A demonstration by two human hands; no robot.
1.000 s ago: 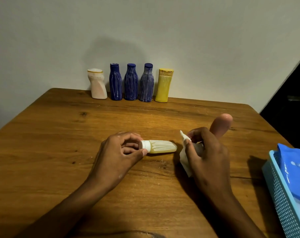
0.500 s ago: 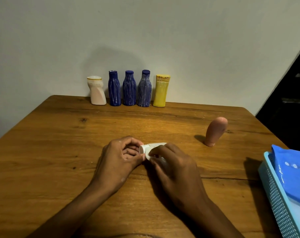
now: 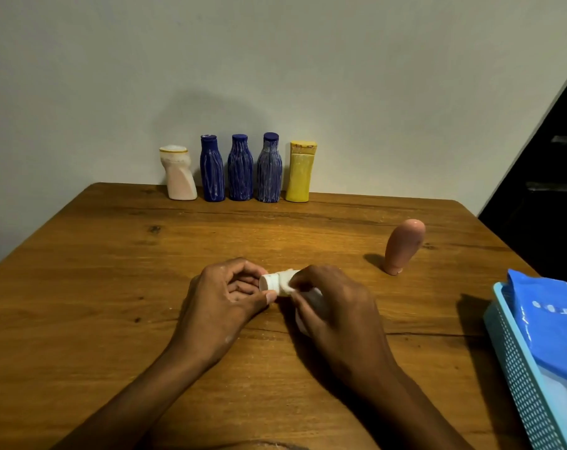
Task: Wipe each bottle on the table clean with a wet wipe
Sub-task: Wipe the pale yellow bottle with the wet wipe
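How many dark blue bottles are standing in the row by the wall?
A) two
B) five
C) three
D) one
C: three dark blue bottles stand side by side, between a pale pink bottle on the left end of the row and a yellow bottle on the right end.

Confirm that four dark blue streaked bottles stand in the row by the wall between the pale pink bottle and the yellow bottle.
Not four: the head view shows three dark blue streaked bottles between the pale pink bottle and the yellow bottle.
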